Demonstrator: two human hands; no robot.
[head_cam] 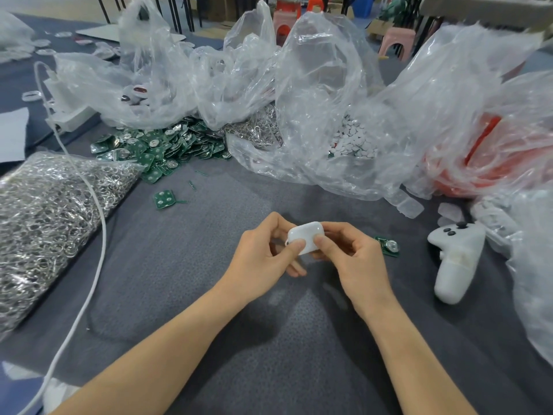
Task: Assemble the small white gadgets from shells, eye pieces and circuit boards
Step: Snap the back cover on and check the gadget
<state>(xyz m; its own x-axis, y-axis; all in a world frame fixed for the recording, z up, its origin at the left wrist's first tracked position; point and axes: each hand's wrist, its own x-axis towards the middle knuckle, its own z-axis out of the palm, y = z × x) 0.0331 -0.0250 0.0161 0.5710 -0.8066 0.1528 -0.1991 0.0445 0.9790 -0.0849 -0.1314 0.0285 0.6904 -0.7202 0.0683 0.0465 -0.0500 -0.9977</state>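
In the head view, the person holds a small white rounded plastic gadget (305, 235) between both hands, a little above the grey cloth table top (269, 339). The left hand (263, 256) pinches its left end. The left thumb (295, 245) presses on the near face and the other fingers curl behind. The right hand (350, 259) pinches the right end the same way, with the right thumb (321, 242) on the near lower corner. The two thumbs sit close together without touching, and the gadget spans the space between the hands.

The gadget's long axis runs across from hand to hand, rising slightly toward the right hand. Its broad smooth face tilts up toward the camera. Something small juts out at its left end by the left thumb, too small to make out.

Just right of the right hand, a single green circuit board with a round silver cell (389, 246) lies flat on the cloth, partly hidden by the knuckles. Farther right lies a white plastic hand controller (457, 259).

Beyond the grip to the left lies another lone green board (164, 199), and past it a heap of green circuit boards (161, 148). Well to the left is a clear bag of silver metal rings (45, 223), crossed by a white cable (101, 235). Straight beyond the grip stand crumpled clear plastic bags (314, 85), one holding small white round pieces (353, 139).
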